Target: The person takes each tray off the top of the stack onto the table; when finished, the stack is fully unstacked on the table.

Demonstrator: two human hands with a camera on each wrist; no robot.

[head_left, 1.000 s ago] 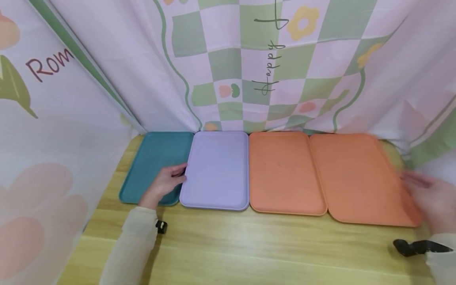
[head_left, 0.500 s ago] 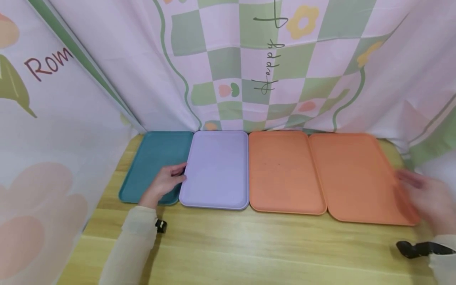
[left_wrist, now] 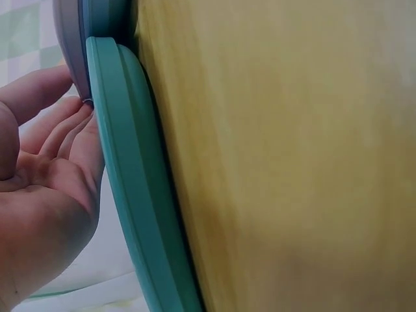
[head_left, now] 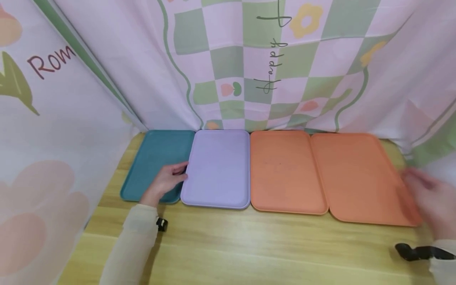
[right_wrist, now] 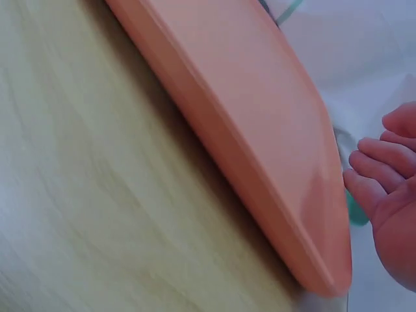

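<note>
Four trays lie side by side in a row. My left hand [head_left: 166,182] reaches across the teal tray [head_left: 146,158]; its fingertips and thumb rest along the left edge of the lilac tray [head_left: 219,170]. In the left wrist view the left hand [left_wrist: 49,175] has its fingers extended to the lilac edge, just above the teal rim. Beside the lilac tray is an orange tray [head_left: 286,172], followed by a larger-looking orange tray [head_left: 356,178]. My right hand [head_left: 432,202], blurred, is at that last tray's right edge, fingertips right at the rim in the right wrist view.
The trays stand on a wooden table [head_left: 249,249], their far edges close to a patterned cloth [head_left: 228,63]. Another printed cloth [head_left: 53,130] hangs along the left side. Black straps [head_left: 420,252] circle both wrists.
My right hand shifts slightly at the edge of the rightmost orange tray. The left hand and the trays hold their places; the head view shifts slightly.
</note>
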